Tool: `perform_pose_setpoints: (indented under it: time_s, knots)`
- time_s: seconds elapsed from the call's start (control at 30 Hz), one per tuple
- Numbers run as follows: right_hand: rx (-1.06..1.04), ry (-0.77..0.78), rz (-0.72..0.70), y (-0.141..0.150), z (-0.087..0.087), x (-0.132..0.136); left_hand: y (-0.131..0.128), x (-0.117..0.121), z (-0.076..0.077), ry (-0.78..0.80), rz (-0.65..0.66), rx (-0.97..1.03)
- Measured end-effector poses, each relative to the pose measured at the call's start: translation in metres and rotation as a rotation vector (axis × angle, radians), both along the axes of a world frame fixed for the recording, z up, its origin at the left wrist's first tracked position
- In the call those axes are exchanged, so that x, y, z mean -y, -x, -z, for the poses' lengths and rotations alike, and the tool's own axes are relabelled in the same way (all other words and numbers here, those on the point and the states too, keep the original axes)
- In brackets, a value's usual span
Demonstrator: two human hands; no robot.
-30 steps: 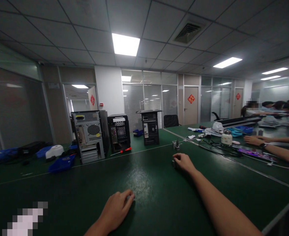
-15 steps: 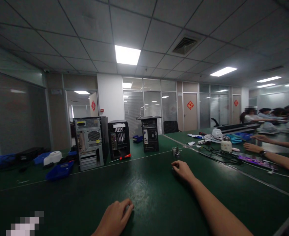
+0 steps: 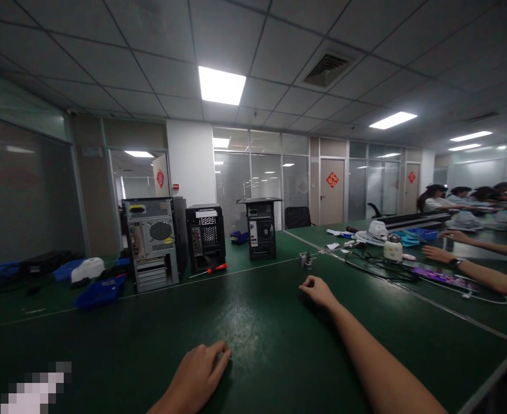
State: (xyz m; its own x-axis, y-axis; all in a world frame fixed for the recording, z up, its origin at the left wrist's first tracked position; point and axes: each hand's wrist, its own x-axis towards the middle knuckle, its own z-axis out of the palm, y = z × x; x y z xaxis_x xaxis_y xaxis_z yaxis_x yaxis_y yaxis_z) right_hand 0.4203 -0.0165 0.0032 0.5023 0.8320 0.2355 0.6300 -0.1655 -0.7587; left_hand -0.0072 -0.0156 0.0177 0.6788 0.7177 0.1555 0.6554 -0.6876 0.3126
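Observation:
My left hand (image 3: 202, 372) rests on the green tabletop (image 3: 262, 345) near the front edge of the view. Its thumb and fingers are drawn together; anything between them is too small or hidden to make out. Farther forward, my right hand (image 3: 319, 292) lies on the same surface with its fingers curled into a pinch, and what it may hold cannot be seen. Just beyond it stand small metal parts (image 3: 305, 261), apart from the fingers. A red-handled screwdriver (image 3: 217, 268) lies in front of a black computer case (image 3: 206, 237).
A grey computer case (image 3: 152, 244) and another black case (image 3: 262, 231) stand across the table. Left of them are a blue tray (image 3: 100, 291) and a white device (image 3: 88, 269). To the right lie cables (image 3: 368, 264), a jar (image 3: 392, 248), a lit phone (image 3: 441, 277) and another person's hands (image 3: 441, 255).
The view has shifted slightly, so the cases and hands sit a little higher and more to the left. Both hands keep nearly the same pose on the table.

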Motion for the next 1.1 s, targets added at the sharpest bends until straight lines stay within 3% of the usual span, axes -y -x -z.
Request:
perform_pose_setpoints:
  time_s: [0.27, 0.53, 0.77, 0.9, 1.1]
  knots:
    - [0.033, -0.054, 0.022, -0.007, 0.009, -0.006, -0.001, 0.0, 0.0, -0.011, -0.007, -0.013]
    - [0.007, -0.037, 0.04, 0.003, 0.001, -0.001, 0.001, 0.0, 0.001, -0.026, -0.005, -0.008]
    - [0.064, -0.003, -0.187, 0.005, -0.011, 0.013, 0.001, 0.004, -0.004, -0.021, -0.011, -0.03]
    - [0.081, 0.019, -0.22, 0.012, -0.012, 0.016, 0.001, 0.006, -0.004, -0.013, -0.011, -0.032]
    - [0.282, -0.053, -0.361, 0.056, -0.022, 0.014, 0.001, 0.003, -0.001, -0.019, -0.021, -0.03]
